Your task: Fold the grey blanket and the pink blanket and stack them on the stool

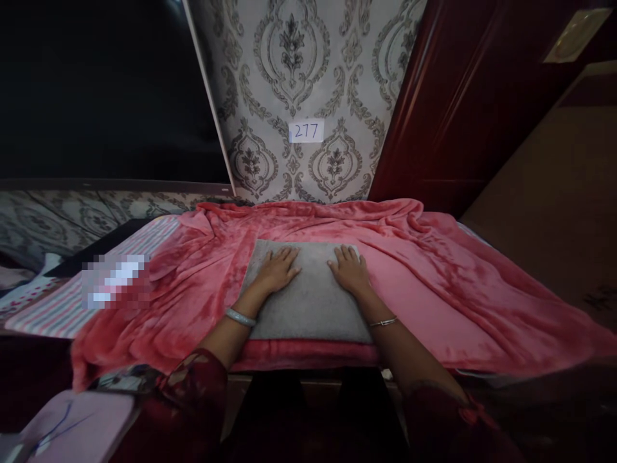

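Observation:
A grey rectangular cloth, its kind not certain, lies flat on a rumpled pink plush blanket. My left hand rests palm down on the cloth's upper left part, fingers spread. On its upper right part lies my right hand, also flat with the fingers apart. Both hands touch the cloth and grip nothing. Along the cloth's near side, a fold of the blanket shows at the table's front edge. I wear a bangle on each wrist.
A striped cloth shows under the blanket at left, with a blurred patch over part of it. Behind stand a large dark screen, patterned wallpaper with a paper label reading 277, and a dark red door. A pinkish seat is at lower left.

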Motion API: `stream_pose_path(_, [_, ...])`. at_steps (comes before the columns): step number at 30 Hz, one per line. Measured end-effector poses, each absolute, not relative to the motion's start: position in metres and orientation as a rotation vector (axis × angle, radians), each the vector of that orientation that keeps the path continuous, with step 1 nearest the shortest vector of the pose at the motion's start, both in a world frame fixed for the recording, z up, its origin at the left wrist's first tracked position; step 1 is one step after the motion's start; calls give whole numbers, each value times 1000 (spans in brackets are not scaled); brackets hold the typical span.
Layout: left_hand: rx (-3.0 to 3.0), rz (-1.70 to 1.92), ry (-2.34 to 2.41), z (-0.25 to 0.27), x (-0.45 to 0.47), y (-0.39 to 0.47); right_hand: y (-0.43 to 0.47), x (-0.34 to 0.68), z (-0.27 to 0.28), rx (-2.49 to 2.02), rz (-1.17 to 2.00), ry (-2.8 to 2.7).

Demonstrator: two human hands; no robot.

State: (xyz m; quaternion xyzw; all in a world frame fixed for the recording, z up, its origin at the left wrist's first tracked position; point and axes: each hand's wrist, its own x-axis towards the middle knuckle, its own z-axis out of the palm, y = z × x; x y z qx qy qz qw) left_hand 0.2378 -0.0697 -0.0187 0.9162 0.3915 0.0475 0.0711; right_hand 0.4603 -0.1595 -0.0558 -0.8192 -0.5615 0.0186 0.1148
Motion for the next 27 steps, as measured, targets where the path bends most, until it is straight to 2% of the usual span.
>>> stream_pose_path(5, [2690,397,1496,-11,192,-83,-162,443,-38,-2442,108,-1618])
stream_pose_path(10, [2745,291,1440,-33,179,-119,-179,367,-31,-2118,137,-1969])
stream_pose_path(14, [2712,211,1473,-44,182,-127,-196,336,-42,-2050,208,-2059])
stream_pose_path(27, [2683,217,1471,-46,181,-126,-266,462,-75,-2442,203,-1649])
